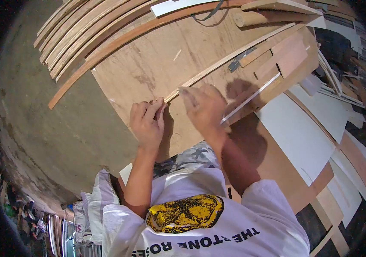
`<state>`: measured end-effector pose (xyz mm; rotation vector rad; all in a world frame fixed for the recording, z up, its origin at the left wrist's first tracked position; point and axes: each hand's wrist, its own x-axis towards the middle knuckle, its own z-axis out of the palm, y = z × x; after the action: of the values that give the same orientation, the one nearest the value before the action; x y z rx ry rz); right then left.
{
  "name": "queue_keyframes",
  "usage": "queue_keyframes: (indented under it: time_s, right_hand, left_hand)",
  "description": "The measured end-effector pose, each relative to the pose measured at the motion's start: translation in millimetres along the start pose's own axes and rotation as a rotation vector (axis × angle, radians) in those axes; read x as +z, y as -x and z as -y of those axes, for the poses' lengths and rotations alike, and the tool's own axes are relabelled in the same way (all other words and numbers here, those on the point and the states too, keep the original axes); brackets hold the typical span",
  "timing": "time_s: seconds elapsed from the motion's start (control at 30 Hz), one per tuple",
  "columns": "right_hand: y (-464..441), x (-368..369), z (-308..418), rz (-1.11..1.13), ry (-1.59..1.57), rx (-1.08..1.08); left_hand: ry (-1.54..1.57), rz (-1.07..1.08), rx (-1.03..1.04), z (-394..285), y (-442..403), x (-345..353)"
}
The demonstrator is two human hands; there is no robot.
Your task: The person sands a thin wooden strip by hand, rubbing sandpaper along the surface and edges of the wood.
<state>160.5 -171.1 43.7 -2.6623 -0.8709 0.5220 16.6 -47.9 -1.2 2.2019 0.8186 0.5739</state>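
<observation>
**A:** In the head view, what do your hands have hold of?

**B:** Your left hand [147,124] pinches the near end of the thin wooden strip [232,55] between thumb and fingers. Your right hand [206,107] is blurred, its fingers bent at the strip just beyond your left; I can't tell whether they grip it or only brush it.

**A:** And around them?

**B:** The strip slants away to your right over the plywood table [125,79]. A narrow white strip [253,98] lies right of your right hand, a dark tool [240,61] farther off, beyond that hand. Past both hands curves a long reddish-brown strip [69,85]; white sheets [296,132] lie well to the right.

**A:** What could catch you out?

**B:** The strip looks slender, so pressing sideways between your hands could bow or crack it. A raw edge could put a splinter in your fingertips if they slide along it. With its far part unheld by you, a twist at your end could swing it against the pieces on the right.
</observation>
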Motion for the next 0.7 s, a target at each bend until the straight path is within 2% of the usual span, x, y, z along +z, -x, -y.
queue_keyframes:
  time_s: [0.17, 0.23, 0.3, 0.4, 0.43, 0.5, 0.57, 0.67, 0.7]
  right_hand:
    - [-35, 16, -63, -0.264, 0.1, 0.051]
    - [-33, 14, -54, -0.354, 0.094, -0.024]
    - [-13, 15, -18, -0.424, 0.045, -0.203]
    - [1, 7, 18, -0.203, -0.127, -0.071]
    - [-5, 3, 14, -0.207, -0.141, -0.076]
    - [-11, 53, -88, -0.111, 0.031, -0.213]
    - [-16, 60, -107, -0.153, 0.196, -0.239]
    - [-28, 10, -52, -0.302, 0.267, -0.171]
    - [-13, 11, -33, -0.263, 0.176, -0.196]
  left_hand:
    - [0.023, -0.007, 0.0, -2, -3, -4]
    - [0.03, -0.043, 0.024, -2, -3, 1]
    - [0.008, -0.056, 0.038, -2, -3, 3]
    - [-0.007, -0.043, 0.04, 0, -2, 0]
    - [-0.007, -0.033, 0.041, 0, -3, -1]
    - [0.03, -0.052, 0.052, -2, -7, -1]
    - [0.045, -0.057, 0.04, -4, -6, -2]
    - [0.039, -0.048, 0.016, -4, -4, -1]
    - [0.034, -0.055, 0.019, -4, -4, 0]
